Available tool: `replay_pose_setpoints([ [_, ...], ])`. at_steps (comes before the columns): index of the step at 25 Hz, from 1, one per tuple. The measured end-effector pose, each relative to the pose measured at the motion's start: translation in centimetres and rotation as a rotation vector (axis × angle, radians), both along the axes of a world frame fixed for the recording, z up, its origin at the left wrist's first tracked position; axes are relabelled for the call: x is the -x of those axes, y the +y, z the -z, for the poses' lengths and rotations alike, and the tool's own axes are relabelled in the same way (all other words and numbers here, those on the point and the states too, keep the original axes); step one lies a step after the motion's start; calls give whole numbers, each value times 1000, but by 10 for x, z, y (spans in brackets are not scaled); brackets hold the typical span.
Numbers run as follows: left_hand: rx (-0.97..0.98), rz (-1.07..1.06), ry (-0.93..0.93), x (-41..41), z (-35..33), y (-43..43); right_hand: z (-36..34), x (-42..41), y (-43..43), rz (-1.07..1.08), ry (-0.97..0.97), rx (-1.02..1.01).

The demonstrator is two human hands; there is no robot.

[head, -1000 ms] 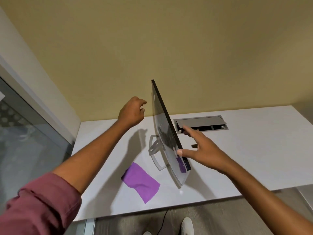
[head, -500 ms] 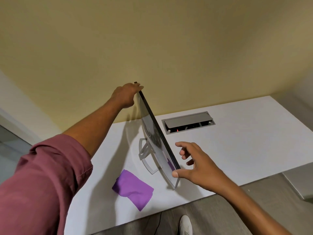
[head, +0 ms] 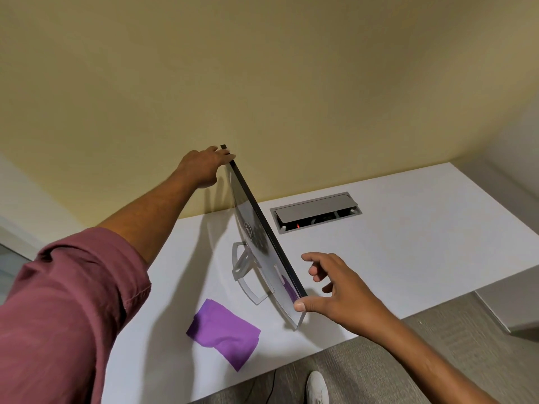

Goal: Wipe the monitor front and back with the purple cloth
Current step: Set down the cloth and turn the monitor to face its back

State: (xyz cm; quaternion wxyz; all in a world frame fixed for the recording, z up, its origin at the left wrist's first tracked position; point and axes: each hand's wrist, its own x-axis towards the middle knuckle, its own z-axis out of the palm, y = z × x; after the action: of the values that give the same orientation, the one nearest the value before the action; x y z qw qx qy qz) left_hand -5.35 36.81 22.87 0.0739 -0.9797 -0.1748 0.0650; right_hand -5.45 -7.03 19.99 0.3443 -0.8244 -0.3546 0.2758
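Purple cloth [head: 223, 330] lay idle, wiping seemingly unstarted; my left hand [head: 201, 167] gripped the monitor [head: 255, 231] by its far corner, my right hand [head: 341, 290], fingers spread, thumbed the near one.

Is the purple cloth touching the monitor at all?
Apart. The head view shows bare white desk between the purple cloth and the monitor, stand included.

The monitor [head: 264, 249] stands edge-on across the middle of my tabletop [head: 408, 252], a slanted barrier between the two sides. Right of it the surface lies open as far as the cable hatch [head: 316, 212], whose flap is raised. Left of it the stand [head: 248, 277] juts out and the purple cloth [head: 224, 330] lies near it. My arm reaches over that side to the left grip [head: 201, 167].
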Motion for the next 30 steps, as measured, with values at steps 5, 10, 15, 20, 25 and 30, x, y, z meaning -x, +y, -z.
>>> replay_pose_setpoints([
  [5,-19,-18,-25,-4,2,-5,2,1,-3,33,-14,-9],
  [10,-38,-42,-30,2,-1,-1,2,3,-9,69,-20,-23],
  [15,-49,-71,-33,12,1,1,0,-7,-12,105,-14,-34],
  [20,-78,-91,-33,28,-1,6,-2,-24,-15,151,-34,-37],
  [25,-122,-97,-49,47,1,11,-7,-46,-11,193,-79,-28],
  [30,-129,-130,-83,68,5,18,-15,-67,-3,250,-103,-36],
])
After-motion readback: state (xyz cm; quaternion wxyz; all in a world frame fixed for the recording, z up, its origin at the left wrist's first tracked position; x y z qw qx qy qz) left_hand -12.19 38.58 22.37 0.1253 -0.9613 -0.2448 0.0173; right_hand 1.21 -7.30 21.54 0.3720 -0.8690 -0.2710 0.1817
